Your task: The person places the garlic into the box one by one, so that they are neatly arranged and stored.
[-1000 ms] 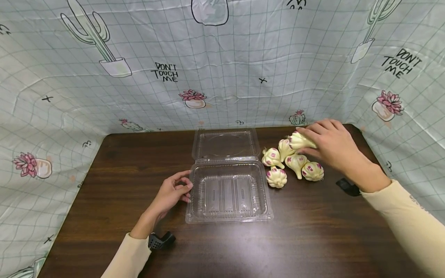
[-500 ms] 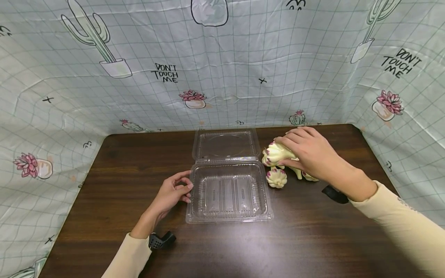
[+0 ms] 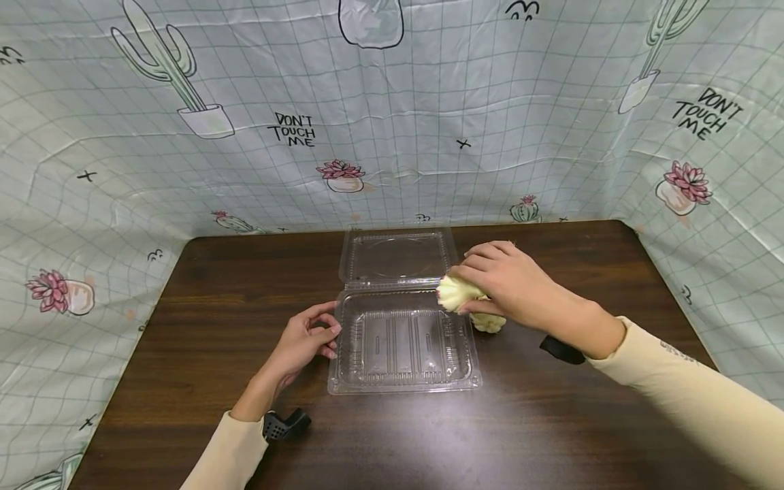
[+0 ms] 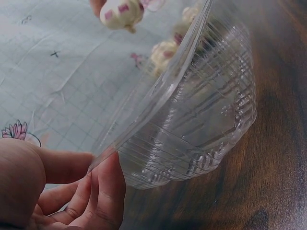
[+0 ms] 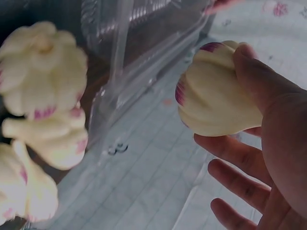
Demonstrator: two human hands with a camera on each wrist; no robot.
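My left hand (image 3: 303, 340) pinches the left rim of a clear plastic clamshell container (image 3: 401, 347) between thumb and fingers; the left wrist view shows this grip on the thin edge. The container stands open, its lid (image 3: 398, 255) laid back toward the wall. In my right hand (image 3: 514, 282) is a pale garlic bulb (image 5: 220, 96) with purple patches, gripped between thumb and fingers. That bulb is over the container's upper right corner, above the rim. Below the right hand, one loose garlic bulb (image 3: 488, 323) shows beside the container; the others are hidden by the hand in the head view.
Several more bulbs, among them a large garlic bulb (image 5: 43, 72), lie in a group just right of the container. The dark wooden table (image 3: 233, 286) ends at the back against a patterned cloth (image 3: 392, 136), which also hangs along both sides.
My right hand has carried the garlic bulb left and toward me, from over the group of bulbs to the container's right rim. The left hand and the container have stayed put.
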